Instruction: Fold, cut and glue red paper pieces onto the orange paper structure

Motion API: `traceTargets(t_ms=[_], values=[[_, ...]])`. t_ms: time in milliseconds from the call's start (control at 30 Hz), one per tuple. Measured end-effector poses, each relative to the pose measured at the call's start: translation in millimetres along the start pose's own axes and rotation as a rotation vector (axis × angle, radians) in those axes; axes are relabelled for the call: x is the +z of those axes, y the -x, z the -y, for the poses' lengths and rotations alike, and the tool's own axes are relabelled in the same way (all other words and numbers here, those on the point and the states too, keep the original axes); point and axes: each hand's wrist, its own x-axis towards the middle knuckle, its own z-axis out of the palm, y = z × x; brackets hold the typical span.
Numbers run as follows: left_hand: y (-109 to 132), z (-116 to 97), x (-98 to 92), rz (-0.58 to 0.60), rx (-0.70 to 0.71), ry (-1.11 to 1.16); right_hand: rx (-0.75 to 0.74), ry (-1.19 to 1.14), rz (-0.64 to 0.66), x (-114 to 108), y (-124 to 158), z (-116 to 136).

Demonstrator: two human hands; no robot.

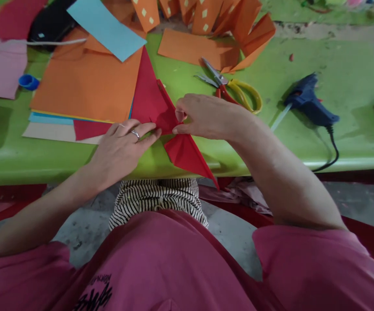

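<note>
A red sheet of paper (148,93), creased and partly folded, lies at the near edge of the table, one pointed corner hanging over it. My left hand (122,144), with rings on it, lies flat with fingers stretched, its fingertips pressing the paper's left side. At the paper's right edge, my right hand (206,116) is closed, pinching the fold between thumb and curled fingers. Just beyond that hand are scissors (238,93) with yellow and red handles, their blades apart. Left of the red paper is a stack of coloured sheets with an orange sheet (86,86) on top.
A blue glue gun (313,101) with its cord lies at the right. Folded orange paper strips (206,21) stand at the back. A light blue paper piece (107,26), a blue cap (28,81) and a pink paper piece (5,69) are at the left.
</note>
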Motion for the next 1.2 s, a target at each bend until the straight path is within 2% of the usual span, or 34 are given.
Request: traceTargets(t_ms=[100,200,333,400,533,667,767,900,1067,1200], values=[[0.7,1.4,1.8,-0.005,-0.012,0.003,0.012,-0.043,-0.024,5.8,-4.0,-5.2],[0.4,2.2,5.1,-0.018,-0.017,-0.021,-0.045,-0.188,-0.110,9.7,-2.7,-14.2],[-0.3,1.1,7.4,-0.035,0.033,-0.031,-0.033,-0.383,-0.370,5.6,16.1,-25.0],[-0.7,-1.6,7.3,-0.069,0.043,-0.040,0.018,-0.389,-0.430,6.4,30.5,-26.7],[-1.2,-9.2,6.2,-0.130,0.034,-0.080,0.091,-0.324,-0.301,23.3,56.4,-21.5],[-6.1,-15.2,3.8,-0.204,0.014,-0.039,0.134,-0.304,-0.330,39.1,67.6,-13.3],[-16.6,-17.2,1.1,-0.258,-0.013,0.025,0.098,-0.342,-0.342,40.1,65.8,-10.6],[-30.4,-13.6,0.3,-0.230,-0.028,0.117,0.061,-0.362,-0.364,37.4,61.1,-11.2],[-27.8,-1.5,1.3,-0.236,-0.095,0.182,0.167,-0.336,-0.343,37.1,69.9,-9.7],[-23.0,2.6,-0.3,-0.230,-0.159,0.231,0.244,-0.327,-0.275,39.1,78.1,-1.2]])
